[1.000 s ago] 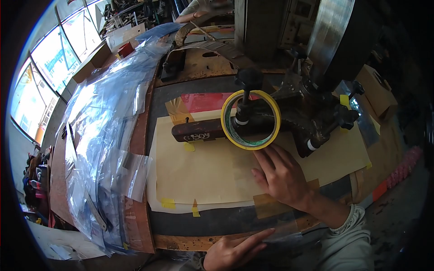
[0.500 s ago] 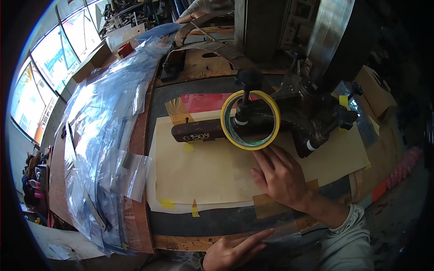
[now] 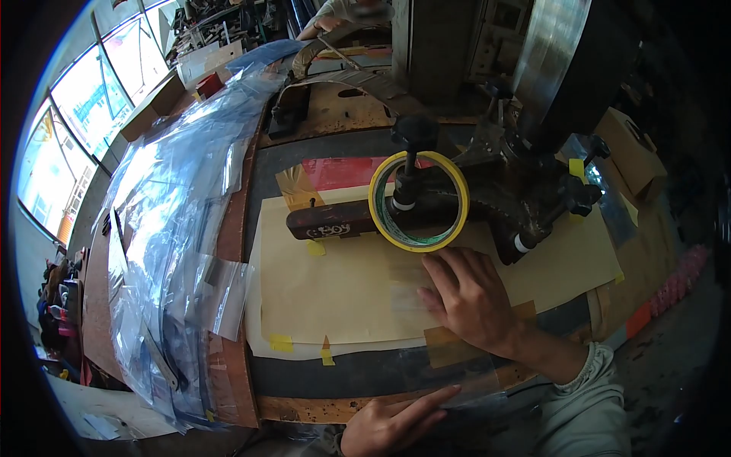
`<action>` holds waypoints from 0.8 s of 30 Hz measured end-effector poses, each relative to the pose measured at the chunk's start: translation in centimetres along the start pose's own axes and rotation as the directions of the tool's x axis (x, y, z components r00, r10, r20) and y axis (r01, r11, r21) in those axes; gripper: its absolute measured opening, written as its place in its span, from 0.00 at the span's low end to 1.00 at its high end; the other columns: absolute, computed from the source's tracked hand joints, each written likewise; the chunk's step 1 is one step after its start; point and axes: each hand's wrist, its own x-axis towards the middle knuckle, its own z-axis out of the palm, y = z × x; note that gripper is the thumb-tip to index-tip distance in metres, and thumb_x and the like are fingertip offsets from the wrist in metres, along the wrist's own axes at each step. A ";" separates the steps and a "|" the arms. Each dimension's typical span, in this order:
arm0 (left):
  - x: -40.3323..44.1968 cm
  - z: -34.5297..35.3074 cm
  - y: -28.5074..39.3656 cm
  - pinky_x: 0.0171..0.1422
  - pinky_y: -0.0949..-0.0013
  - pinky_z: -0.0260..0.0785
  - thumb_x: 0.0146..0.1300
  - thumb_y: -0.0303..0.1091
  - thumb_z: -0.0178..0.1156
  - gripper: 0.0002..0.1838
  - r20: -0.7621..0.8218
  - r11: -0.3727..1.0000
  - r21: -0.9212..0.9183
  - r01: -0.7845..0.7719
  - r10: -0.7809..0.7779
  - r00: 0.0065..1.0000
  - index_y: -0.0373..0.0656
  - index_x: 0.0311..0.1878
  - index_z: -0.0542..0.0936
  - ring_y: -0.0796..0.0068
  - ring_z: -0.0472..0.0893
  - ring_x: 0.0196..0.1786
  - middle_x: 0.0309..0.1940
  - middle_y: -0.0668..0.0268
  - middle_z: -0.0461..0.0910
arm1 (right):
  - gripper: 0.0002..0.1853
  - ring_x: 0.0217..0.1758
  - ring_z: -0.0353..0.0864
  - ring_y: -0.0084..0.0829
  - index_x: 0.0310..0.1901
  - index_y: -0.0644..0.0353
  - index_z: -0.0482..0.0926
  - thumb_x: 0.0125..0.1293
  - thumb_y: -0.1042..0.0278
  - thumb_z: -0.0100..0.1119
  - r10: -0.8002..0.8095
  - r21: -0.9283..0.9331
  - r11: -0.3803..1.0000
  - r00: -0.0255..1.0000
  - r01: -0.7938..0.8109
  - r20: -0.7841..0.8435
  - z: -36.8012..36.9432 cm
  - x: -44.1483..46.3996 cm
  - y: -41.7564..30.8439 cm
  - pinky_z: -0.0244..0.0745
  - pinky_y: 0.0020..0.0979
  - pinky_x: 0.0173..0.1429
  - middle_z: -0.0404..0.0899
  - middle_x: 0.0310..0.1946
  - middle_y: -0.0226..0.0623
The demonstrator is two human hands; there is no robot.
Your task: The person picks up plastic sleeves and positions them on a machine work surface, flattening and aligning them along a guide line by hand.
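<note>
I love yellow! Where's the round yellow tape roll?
The yellow roll is right of centre in the head view, between a black knob and the right hand.

Our right sleeve [image 3: 585,415] is pale grey-green cloth, loose and creased, with a gathered, puckered cuff [image 3: 596,367] that stops short of our bare right hand [image 3: 476,306]. Our left hand [image 3: 387,431] is bare too; of our left sleeve [image 3: 331,440], only a small, shadowed piece shows.
</note>
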 end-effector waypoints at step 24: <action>0.2 -0.1 0.3 0.31 0.63 0.75 0.67 0.28 0.60 0.16 -0.032 1.000 0.015 0.010 -0.010 0.999 0.36 0.57 0.79 0.61 0.85 0.28 0.29 0.54 0.83 | 0.20 0.58 0.77 0.42 0.50 0.70 0.78 0.62 0.62 0.61 0.030 -0.002 1.000 0.998 -0.030 0.051 0.2 -0.3 -0.7 0.74 0.34 0.64 0.81 0.50 0.52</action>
